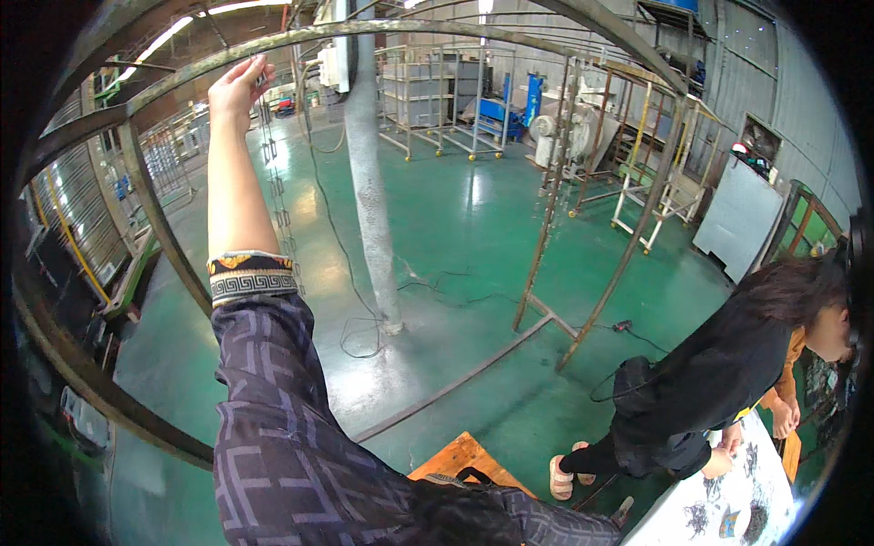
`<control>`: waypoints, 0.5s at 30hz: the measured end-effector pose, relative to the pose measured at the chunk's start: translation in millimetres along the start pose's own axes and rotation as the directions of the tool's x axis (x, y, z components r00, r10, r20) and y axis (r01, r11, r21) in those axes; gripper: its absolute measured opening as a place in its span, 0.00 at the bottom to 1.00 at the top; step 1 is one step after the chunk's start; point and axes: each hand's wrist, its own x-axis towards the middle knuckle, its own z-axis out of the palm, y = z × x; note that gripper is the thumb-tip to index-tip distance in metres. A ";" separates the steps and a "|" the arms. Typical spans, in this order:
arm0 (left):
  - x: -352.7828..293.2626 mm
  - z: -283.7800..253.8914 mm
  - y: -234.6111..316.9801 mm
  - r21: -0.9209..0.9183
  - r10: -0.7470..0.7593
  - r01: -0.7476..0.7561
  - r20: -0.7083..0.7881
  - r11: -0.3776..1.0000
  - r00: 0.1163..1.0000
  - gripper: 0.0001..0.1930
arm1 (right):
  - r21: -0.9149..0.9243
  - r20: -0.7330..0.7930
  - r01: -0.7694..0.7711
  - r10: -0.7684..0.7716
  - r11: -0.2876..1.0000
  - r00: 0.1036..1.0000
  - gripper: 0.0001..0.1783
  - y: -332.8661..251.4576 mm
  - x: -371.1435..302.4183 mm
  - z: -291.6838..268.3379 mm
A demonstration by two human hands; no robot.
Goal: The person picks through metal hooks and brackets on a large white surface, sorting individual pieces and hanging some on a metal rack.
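A pale grey column point(369, 191) stands on the glossy green floor point(455, 214), with grey bins point(419, 107) on a rack and a blue machine point(499, 111) beyond, at the far side. To the right is a grey metal cabinet point(742, 217); near right, a dark-clothed person point(710, 364) leans over a white table point(674, 517).

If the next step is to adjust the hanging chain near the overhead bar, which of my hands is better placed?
Probably your left hand: it is raised near the overhead bar and appears to pinch the top of the hanging chain. Your right hand is not visible in this view.
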 end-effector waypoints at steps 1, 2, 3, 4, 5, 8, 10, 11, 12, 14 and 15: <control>-4.5 3.8 -5.2 -0.054 -0.028 0.029 0.025 0.998 0.999 0.14 | -0.010 -0.002 -0.008 0.008 1.000 1.000 0.33 3.4 -2.5 1.1; -16.8 13.7 -8.3 -0.072 -0.051 0.053 0.036 0.996 0.998 0.13 | -0.027 -0.004 -0.016 0.015 1.000 1.000 0.33 8.7 -5.0 1.4; -21.0 19.2 -15.4 -0.126 -0.064 0.072 0.068 0.989 0.996 0.13 | -0.042 -0.005 -0.022 0.022 0.999 1.000 0.33 14.0 -7.3 1.7; -24.3 24.7 -22.8 -0.178 -0.074 0.091 0.100 0.980 0.992 0.12 | -0.057 -0.006 -0.027 0.027 0.998 1.000 0.33 19.2 -9.6 2.2; -27.0 29.9 -29.5 -0.227 -0.083 0.112 0.134 0.967 0.988 0.12 | -0.071 -0.004 -0.033 0.033 0.997 0.999 0.33 24.8 -13.6 2.2; -34.5 46.3 -42.2 -0.225 -0.117 0.166 0.213 0.960 0.970 0.12 | -0.107 0.004 -0.047 0.048 0.993 0.999 0.33 41.4 -26.0 3.5; -37.2 60.0 -49.5 -0.229 -0.141 0.207 0.272 0.951 0.952 0.13 | -0.122 0.011 -0.056 0.057 0.991 0.998 0.33 52.9 -34.9 5.9; -41.4 69.1 -57.0 -0.244 -0.148 0.227 0.305 0.943 0.941 0.13 | -0.135 0.009 -0.060 0.062 0.989 0.998 0.33 58.3 -40.2 7.0; -46.1 79.4 -64.5 -0.258 -0.153 0.248 0.337 0.934 0.929 0.14 | -0.148 0.008 -0.064 0.066 0.987 0.998 0.33 63.8 -45.4 7.9; -55.9 102.9 -77.3 -0.256 -0.176 0.287 0.384 0.923 0.907 0.15 | -0.178 0.014 -0.070 0.073 0.981 0.997 0.33 75.2 -55.1 7.2; -58.7 115.2 -83.0 -0.262 -0.177 0.304 0.415 0.916 0.893 0.15 | -0.196 0.021 -0.071 0.077 0.978 0.997 0.33 81.1 -59.6 5.6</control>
